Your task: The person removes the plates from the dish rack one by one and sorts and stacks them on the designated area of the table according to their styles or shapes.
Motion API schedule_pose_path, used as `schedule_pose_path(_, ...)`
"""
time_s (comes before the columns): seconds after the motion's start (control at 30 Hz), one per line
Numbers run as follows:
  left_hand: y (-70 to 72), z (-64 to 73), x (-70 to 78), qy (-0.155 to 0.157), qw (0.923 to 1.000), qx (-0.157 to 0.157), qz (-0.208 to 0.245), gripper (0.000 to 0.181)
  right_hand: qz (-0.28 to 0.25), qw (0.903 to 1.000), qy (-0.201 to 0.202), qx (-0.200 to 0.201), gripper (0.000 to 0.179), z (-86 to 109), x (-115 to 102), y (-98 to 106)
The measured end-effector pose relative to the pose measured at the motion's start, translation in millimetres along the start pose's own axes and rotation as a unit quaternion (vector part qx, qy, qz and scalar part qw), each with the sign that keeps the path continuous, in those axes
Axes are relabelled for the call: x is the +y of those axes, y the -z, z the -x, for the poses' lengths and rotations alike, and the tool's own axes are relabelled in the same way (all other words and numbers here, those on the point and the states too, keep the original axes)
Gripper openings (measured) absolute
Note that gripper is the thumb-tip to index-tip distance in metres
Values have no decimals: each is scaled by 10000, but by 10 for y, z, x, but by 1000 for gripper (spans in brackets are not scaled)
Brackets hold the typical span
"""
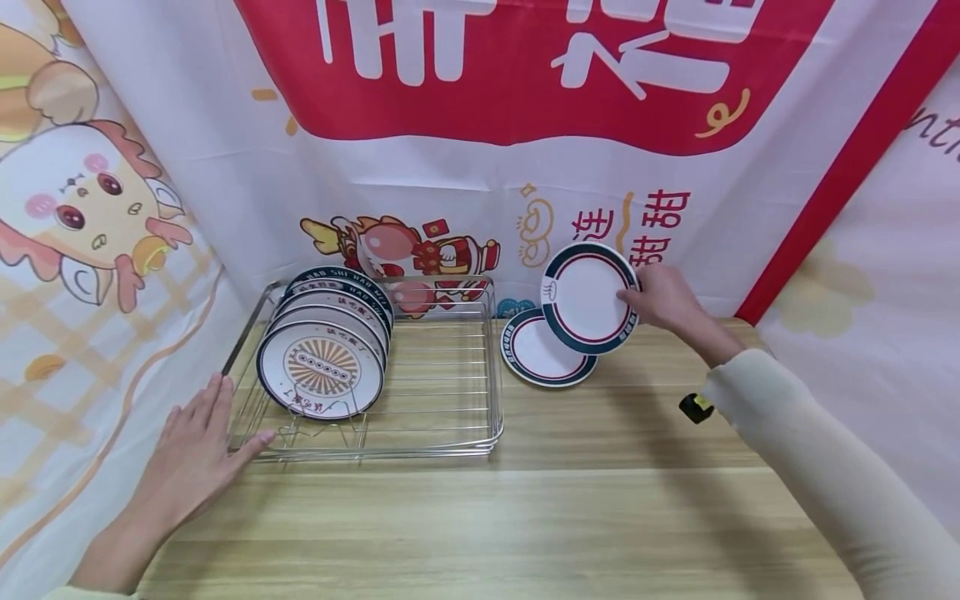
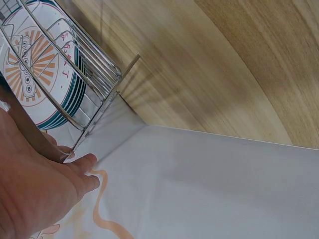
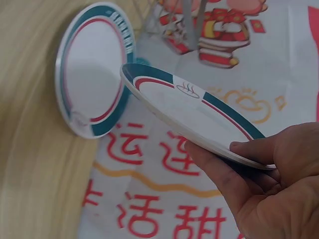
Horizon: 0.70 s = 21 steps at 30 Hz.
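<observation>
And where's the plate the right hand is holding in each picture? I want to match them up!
Head: the held plate is right of the middle, pinched at its right edge by the right hand.
Left wrist: it isn't in this picture.
Right wrist: around the middle, slanting, its lower right edge between thumb and fingers.
Shared landmark: the wood-grain tabletop shows in all three views.

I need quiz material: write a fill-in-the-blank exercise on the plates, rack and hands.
1. In the head view, the wire rack stands ____ of the plate on the table.
2. The held plate, in the right hand, has a centre coloured ____.
3. Of wire rack and held plate, the left hand is nearer the ____.
4. The wire rack's front plate has a sunburst coloured ____.
Missing words: left; white; wire rack; orange.
</observation>
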<state>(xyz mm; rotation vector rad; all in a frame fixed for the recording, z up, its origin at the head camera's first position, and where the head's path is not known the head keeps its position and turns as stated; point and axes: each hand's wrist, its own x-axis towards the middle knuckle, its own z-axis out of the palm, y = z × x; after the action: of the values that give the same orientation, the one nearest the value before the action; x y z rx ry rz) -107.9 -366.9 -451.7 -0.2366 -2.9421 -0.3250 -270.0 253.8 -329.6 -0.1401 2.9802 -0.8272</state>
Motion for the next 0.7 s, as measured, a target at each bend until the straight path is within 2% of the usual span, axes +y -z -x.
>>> schedule_pose_path(0.2,2,-3,5,7,10000,-30,34,100,-223,9991,-233,-285,34,-61,249,-98)
schedule_pose_path(0.37,7,-8,6,-5,10000,19,31,100,-641,9940,-644,-602,41,-106,405,-190)
schedule_pose_path(0.7,20,-1,21,-18,10000,25,32,100,-1221,9842,-976,-830,42,-189,647,-334)
